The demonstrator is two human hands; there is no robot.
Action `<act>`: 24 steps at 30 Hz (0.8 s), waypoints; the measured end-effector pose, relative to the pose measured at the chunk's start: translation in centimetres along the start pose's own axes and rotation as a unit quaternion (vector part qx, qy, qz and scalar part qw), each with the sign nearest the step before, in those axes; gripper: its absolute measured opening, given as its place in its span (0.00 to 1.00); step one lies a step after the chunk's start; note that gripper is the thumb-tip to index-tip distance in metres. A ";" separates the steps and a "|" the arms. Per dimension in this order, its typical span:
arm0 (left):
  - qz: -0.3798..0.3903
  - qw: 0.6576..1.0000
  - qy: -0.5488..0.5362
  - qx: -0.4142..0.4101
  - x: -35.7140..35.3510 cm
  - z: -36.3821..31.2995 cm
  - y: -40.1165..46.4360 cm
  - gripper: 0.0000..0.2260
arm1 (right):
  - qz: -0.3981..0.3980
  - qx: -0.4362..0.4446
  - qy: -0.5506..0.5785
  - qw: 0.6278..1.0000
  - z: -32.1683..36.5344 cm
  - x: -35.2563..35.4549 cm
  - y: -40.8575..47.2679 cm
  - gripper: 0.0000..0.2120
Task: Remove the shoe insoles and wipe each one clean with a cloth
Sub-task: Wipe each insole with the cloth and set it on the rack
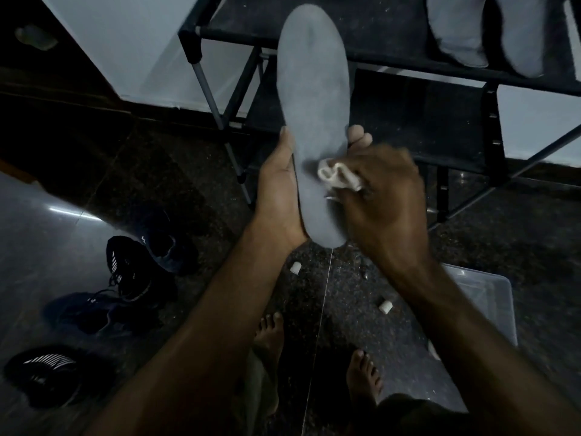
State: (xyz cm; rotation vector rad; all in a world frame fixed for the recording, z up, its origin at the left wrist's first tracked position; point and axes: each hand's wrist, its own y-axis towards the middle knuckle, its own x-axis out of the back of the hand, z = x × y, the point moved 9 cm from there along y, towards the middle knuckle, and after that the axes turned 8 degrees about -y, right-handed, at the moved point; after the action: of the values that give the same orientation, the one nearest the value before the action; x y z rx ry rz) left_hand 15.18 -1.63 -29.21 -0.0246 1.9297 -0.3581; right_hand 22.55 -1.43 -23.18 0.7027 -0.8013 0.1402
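A long grey insole stands almost upright in front of me, heel end down. My left hand grips its lower half from behind, thumb on the left edge and fingertips showing past the right edge. My right hand holds a small bunched white cloth and presses it on the insole's lower part. Two more grey insoles lie on the top shelf of the rack at the upper right.
A black shoe rack with metal poles stands ahead. Dark shoes lie on the floor at the left, another at the lower left. Small white bits dot the dark floor. A clear plastic lid lies right. My bare feet are below.
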 end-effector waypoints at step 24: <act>-0.003 1.000 -0.007 0.002 0.5 0.0 0.1 0.34 | -0.004 -0.010 0.004 1.000 0.2 -0.3 -0.5 0.08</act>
State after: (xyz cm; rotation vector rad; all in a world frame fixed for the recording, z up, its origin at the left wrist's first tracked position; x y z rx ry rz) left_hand 15.00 -1.59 -29.66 -0.0305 1.9156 -0.3662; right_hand 22.42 -1.93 -23.55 0.6866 -0.7904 0.1269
